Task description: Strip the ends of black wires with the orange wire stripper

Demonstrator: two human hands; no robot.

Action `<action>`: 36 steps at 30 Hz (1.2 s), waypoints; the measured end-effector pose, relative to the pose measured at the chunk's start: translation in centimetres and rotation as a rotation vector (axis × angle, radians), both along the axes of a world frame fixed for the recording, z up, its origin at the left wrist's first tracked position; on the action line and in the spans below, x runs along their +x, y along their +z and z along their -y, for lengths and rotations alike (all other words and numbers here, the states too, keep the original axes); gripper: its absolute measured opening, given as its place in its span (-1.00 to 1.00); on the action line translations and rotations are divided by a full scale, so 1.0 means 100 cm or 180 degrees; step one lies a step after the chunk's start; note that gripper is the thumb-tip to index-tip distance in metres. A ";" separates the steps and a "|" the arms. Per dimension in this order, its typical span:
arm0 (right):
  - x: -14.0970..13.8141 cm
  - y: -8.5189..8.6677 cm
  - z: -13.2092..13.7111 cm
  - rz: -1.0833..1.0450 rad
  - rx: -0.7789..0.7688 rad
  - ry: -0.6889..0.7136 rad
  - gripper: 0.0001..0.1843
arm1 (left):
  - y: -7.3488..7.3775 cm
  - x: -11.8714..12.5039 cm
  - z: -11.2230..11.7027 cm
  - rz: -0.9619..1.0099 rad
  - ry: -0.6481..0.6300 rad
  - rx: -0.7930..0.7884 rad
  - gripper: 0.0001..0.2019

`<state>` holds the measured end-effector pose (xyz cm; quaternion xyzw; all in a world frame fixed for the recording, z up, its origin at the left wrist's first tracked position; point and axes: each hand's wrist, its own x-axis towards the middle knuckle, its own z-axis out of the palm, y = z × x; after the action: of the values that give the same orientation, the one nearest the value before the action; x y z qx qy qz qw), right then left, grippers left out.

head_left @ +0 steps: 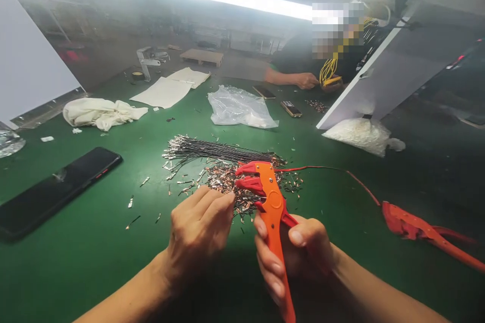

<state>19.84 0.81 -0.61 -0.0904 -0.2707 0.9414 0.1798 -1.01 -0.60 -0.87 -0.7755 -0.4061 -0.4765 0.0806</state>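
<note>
My right hand (299, 247) is wrapped round the handles of an orange wire stripper (273, 202) with red jaws that point left. Close to those jaws, my left hand (202, 222) is closed in a pinch; whatever its fingertips hold is too small or hidden to name. Under the jaws lies a heap of wire scraps (222, 176), copper bits and tiny metal terminals among them. Just behind it, a bundle of black wires (220, 149) lies across the green table (151, 272), with metal terminals showing at its left end.
A second wire stripper (420, 224) lies at right, a phone (64, 186) at left. Farther back are a white cloth (104, 113), a clear plastic bag (238, 106) and a tied bag of white material (361, 133). Across the table, a person's hands (306, 81) are beside yellow wires (329, 71).
</note>
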 end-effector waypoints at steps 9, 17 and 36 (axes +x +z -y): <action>-0.006 0.000 0.009 -0.0174 -0.0113 0.0045 -0.62 | -0.004 0.009 0.009 -0.0213 -0.0063 -0.0256 -0.88; -0.005 -0.002 0.009 -0.0274 -0.0208 -0.0100 -0.70 | -0.001 0.013 0.009 -0.0312 -0.0098 -0.0149 -0.87; -0.009 -0.018 0.004 -0.0029 -0.0409 -0.0391 -0.55 | -0.014 0.019 0.009 -0.0240 0.0206 -0.1055 -0.87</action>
<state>18.90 0.42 -2.41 -0.1139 -0.2028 0.9444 0.2322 0.87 -1.55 -2.23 -0.7821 -0.5005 -0.3708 -0.0179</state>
